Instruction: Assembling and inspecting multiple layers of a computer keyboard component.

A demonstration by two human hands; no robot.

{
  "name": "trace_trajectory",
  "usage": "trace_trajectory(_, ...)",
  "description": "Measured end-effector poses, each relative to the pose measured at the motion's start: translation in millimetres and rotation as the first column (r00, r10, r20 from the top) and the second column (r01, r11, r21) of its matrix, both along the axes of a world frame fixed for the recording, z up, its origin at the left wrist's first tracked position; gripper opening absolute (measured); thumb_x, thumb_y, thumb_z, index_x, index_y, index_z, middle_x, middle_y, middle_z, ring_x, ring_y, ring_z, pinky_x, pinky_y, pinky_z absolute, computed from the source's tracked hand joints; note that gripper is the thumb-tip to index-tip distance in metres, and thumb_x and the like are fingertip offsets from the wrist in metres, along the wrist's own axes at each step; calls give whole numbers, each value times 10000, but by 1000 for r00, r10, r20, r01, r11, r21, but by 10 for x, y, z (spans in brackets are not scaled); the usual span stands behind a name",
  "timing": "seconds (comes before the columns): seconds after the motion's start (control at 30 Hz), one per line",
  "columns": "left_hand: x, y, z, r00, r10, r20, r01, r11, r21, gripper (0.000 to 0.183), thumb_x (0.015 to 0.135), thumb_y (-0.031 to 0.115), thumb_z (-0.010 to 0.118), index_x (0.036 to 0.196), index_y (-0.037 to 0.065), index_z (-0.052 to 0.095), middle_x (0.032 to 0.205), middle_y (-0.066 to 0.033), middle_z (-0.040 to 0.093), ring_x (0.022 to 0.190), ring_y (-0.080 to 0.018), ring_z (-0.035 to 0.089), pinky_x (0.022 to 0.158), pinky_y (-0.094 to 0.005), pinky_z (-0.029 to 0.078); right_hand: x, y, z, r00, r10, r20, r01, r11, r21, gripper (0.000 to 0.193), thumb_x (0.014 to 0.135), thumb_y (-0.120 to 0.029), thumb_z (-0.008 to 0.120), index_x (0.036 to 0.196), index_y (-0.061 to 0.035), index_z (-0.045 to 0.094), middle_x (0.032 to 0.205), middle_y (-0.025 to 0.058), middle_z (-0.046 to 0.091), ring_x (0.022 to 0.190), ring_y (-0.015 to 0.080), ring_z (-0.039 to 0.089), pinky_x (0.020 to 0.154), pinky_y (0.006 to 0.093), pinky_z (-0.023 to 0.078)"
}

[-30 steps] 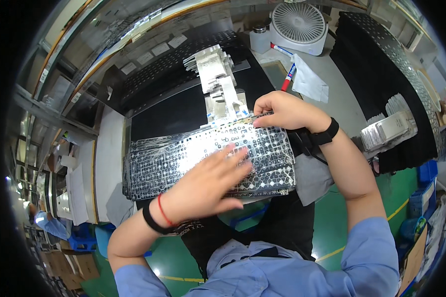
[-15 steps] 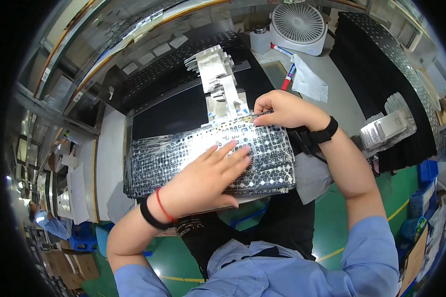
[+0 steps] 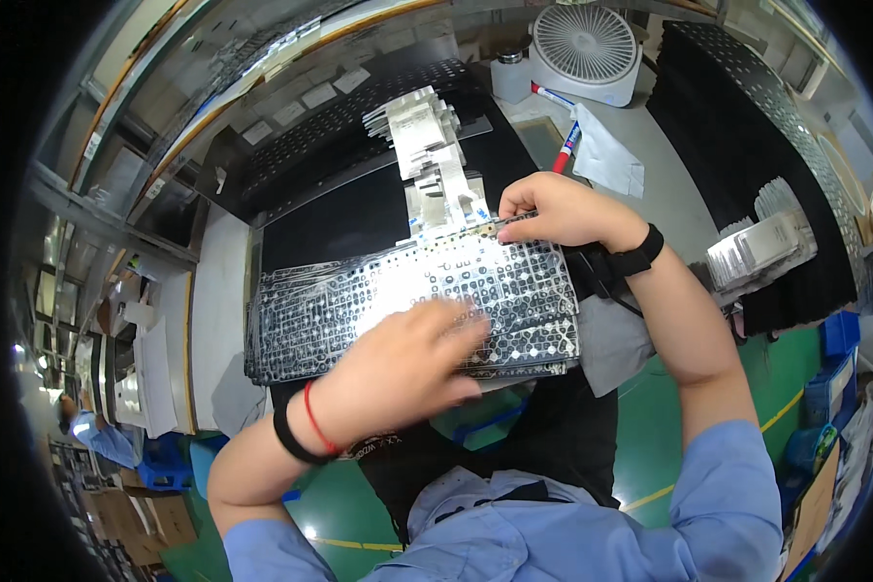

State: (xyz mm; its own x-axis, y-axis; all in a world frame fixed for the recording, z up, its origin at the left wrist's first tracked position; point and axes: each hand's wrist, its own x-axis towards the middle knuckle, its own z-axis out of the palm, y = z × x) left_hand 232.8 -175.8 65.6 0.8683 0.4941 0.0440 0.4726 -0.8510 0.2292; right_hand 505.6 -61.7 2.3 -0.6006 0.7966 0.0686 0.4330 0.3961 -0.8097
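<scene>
A stack of black-and-clear patterned sheets (image 3: 310,325), which look like keyboard membranes, lies in front of me, its top sheet glossy with glare. From its far edge a pile of silvery-white flat tails (image 3: 419,141) runs away over the black surface. At the far right edge of the top membrane sheet, my right hand (image 3: 558,213) pinches the rim between thumb and bent fingers. My left hand (image 3: 407,364) is over the near middle of the stack, thumb and fingers apart and blurred. Whether its fingertips touch the sheet is hard to tell.
A white fan (image 3: 584,48), a bottle (image 3: 509,78), red-and-blue markers (image 3: 566,150) and a white cloth (image 3: 606,160) sit at the back right. Another silvery bundle (image 3: 761,247) rests on black material at right. A grey cloth (image 3: 616,344) hangs by the near edge.
My left hand has drawn back slightly towards me, its fingers now bent and blurred instead of spread flat on the sheet. My right hand keeps its pinch in nearly the same place.
</scene>
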Motion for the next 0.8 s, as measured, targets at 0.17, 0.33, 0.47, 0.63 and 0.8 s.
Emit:
trace_trajectory(0.17,-2,174,-256,994,51,-98,-37,990,137,795,770,453,741,1374,13,470,1493,-166,385,1350,-366,387,1097,-458,348,-20,-57,102,992,-22,-123,-2,981,-193,191,890,-189,713,899,-3,672,712,-14,635,632,31,538,567,216,419)
trace_trajectory(0.33,-25,88,-280,990,70,-123,-43,976,213,782,763,463,744,1348,7,500,1478,-151,409,1346,-354,394,1099,-467,343,23,-16,73,960,-54,-275,-64,913,-403,162,928,-175,674,918,-13,675,731,-54,621,619,-5,514,534,169,383)
trace_trajectory(0.47,-49,-9,-312,989,82,-123,-50,969,242,720,764,411,752,1333,32,525,1449,-135,442,1332,-327,415,1085,-464,356,24,-9,58,945,-78,-317,-70,901,-429,107,923,-124,662,945,-20,672,786,-56,628,679,-3,529,595,169,414)
trace_trajectory(0.63,-95,-56,-415,1000,3,31,-12,955,295,553,744,298,775,1213,56,609,1314,-94,568,1224,-280,524,1018,-435,413,70,39,7,909,-102,-405,-125,858,-498,126,924,-130,658,955,-8,672,824,-40,648,704,9,554,627,173,440)
trace_trajectory(0.8,-130,-91,-375,983,-26,180,-42,930,365,473,747,222,769,1176,76,631,1218,-54,620,1129,-236,582,927,-379,454,58,2,79,884,-129,-449,-153,828,-539,135,928,-133,650,969,-6,667,847,-28,666,719,14,580,646,174,469)
